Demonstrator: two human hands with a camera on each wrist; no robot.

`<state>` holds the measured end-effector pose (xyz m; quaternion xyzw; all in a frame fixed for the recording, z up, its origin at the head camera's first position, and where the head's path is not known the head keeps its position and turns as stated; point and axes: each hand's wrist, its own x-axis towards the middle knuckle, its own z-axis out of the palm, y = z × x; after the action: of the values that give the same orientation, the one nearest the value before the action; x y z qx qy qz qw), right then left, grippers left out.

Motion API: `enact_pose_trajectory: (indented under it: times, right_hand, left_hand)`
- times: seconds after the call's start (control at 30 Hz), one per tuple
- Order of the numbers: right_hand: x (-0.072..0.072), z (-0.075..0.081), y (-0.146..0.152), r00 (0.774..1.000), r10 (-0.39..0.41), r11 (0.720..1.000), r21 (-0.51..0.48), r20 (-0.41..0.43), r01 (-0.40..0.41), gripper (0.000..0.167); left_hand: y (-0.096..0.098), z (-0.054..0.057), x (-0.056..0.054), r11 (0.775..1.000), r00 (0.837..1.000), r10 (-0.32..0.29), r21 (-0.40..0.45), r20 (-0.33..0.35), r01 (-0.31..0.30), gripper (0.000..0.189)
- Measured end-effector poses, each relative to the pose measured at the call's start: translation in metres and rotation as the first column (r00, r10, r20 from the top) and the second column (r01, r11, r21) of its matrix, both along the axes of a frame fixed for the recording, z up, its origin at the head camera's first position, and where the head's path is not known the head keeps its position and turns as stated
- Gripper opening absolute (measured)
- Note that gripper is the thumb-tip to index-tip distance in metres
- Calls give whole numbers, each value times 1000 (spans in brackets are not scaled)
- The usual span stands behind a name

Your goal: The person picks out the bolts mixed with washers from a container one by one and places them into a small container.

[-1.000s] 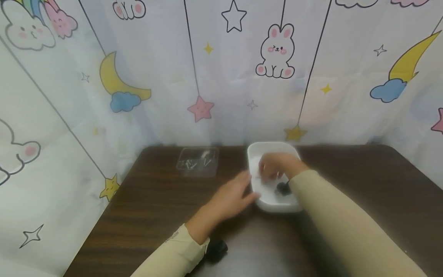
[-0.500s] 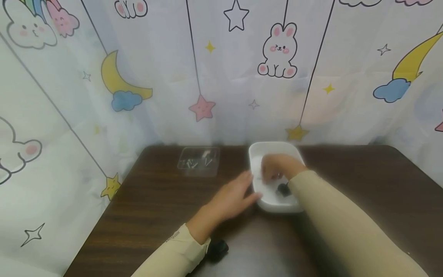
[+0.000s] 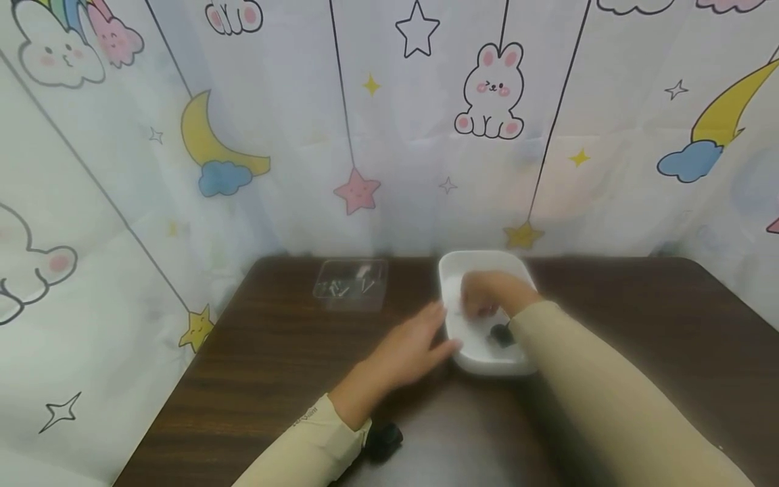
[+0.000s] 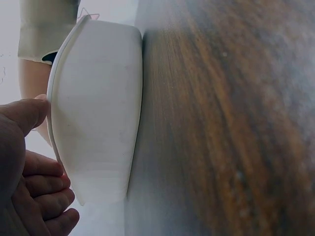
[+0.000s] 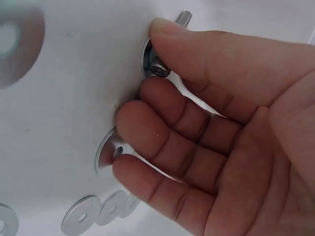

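Note:
My right hand (image 3: pixel 489 294) is down inside a white plastic tub (image 3: pixel 487 355). In the right wrist view its thumb and index finger pinch a small threaded bolt (image 5: pixel 184 19), whose middle lies hidden behind the thumb. A flat washer (image 5: pixel 145 56) shows right beside the thumb tip, overlapping the bolt. Another washer (image 5: pixel 106 152) is close to the curled lower fingers. My left hand (image 3: pixel 409 345) rests at the tub's left rim, thumb and fingertips touching it, fingers relaxed and spread.
More washers (image 5: pixel 81 215) of different sizes lie on the tub floor. A clear plastic box (image 3: pixel 349 301) with several small metal pieces stands left of the tub on the dark wooden table (image 3: pixel 274 365). A patterned curtain (image 3: pixel 414 135) hangs behind the table.
The right hand makes only slight movements inside the tub. The left hand stays at the rim, and the whole view shifts a little.

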<state>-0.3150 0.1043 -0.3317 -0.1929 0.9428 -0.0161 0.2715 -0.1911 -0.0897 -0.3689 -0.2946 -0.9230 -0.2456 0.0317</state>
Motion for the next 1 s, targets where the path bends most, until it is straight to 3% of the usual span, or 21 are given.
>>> enact_pose_trajectory:
  times: [0.23, 0.5, 0.6, 0.7, 0.83, 1.0]
  right_hand:
    - [-2, -2, -1, 999, -7, 1000, -23, -38, 6, 21]
    - [2, -2, -2, 999, -24, 999, -45, 34, 26, 29]
    - [-1, -5, 0, 999, 8, 997, -83, -41, -11, 23]
    - [-3, -6, 3, 996, 9, 989, -144, -89, -22, 5]
    - [-4, -4, 4, 995, 3, 979, -204, -102, -24, 33]
    - [-4, 0, 4, 988, 25, 964, -257, -150, -64, 17]
  left_hand:
    - [-1, 1, 0, 1000, 1000, -2, 10, 0, 2, 68]
    - [-1, -1, -1, 1000, 1000, -9, 12, -9, 9, 70]
    - [0, -2, -1, 1000, 1000, -14, 12, -21, 14, 70]
    - [0, -2, -1, 1000, 1000, -17, 14, -23, 18, 71]
    - [0, -1, 0, 1000, 1000, -18, 21, -13, 18, 71]
    - [-1, 0, 0, 1000, 1000, -13, 24, -1, 13, 72]
